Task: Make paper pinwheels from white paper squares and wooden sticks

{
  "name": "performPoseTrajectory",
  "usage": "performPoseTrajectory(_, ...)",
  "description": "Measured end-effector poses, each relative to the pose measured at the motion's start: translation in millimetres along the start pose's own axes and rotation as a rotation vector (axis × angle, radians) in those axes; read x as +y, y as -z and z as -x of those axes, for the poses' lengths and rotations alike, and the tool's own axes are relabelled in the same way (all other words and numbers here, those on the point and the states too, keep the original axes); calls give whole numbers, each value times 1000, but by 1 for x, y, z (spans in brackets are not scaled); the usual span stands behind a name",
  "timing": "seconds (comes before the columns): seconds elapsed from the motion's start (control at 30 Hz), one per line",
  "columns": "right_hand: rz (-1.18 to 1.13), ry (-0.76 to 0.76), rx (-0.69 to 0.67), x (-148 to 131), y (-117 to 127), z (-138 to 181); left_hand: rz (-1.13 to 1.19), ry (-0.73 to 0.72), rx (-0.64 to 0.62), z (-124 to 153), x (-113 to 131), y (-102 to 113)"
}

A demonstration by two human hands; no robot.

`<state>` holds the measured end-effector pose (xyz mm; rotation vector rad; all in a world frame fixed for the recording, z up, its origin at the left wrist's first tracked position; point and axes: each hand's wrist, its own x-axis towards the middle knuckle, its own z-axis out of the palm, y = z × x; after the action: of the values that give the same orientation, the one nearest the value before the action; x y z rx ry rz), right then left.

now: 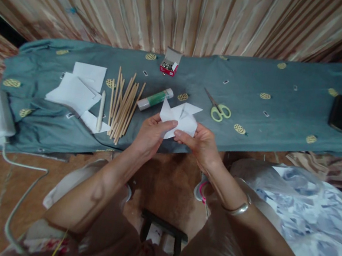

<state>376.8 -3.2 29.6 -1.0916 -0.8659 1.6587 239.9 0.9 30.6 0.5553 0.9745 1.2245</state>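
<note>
Currently left hand and right hand pinch the folded paper between them, thumbs on top. Glue stick lies just beyond the grip, wooden sticks left, scissors right.

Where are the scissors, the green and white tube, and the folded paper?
Scissors (216,105), head view: where blades meet the green handles.
Green and white tube (155,99), head view: on its green label.
Folded paper (186,124), head view: near its middle.
</note>
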Motion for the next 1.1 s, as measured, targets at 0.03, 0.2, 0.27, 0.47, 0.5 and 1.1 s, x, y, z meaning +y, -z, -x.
performPoseTrajectory(0.03,-4,-3,-10,-1,1,0,-2,-9,4,0,0,0)
performPoseTrajectory(0.2,-82,-32,52,-6,9,-2,-23,-31,4,-1,-2,2)
performPoseTrajectory(0.27,-106,-35,84,-6,12,-4,-31,-37,2,-1,-4,3)
performPoseTrajectory(0.47,-147,-68,52,-13,16,-5,-36,-70,8,-2,-5,5)
performPoseTrajectory(0.5,-140,-73,48,-14,16,-4,-36,-73,6,-2,-5,5)
performPoseTrajectory(1.1,38,-17,42,-17,19,0,-86,-71,-38,-2,-8,6)
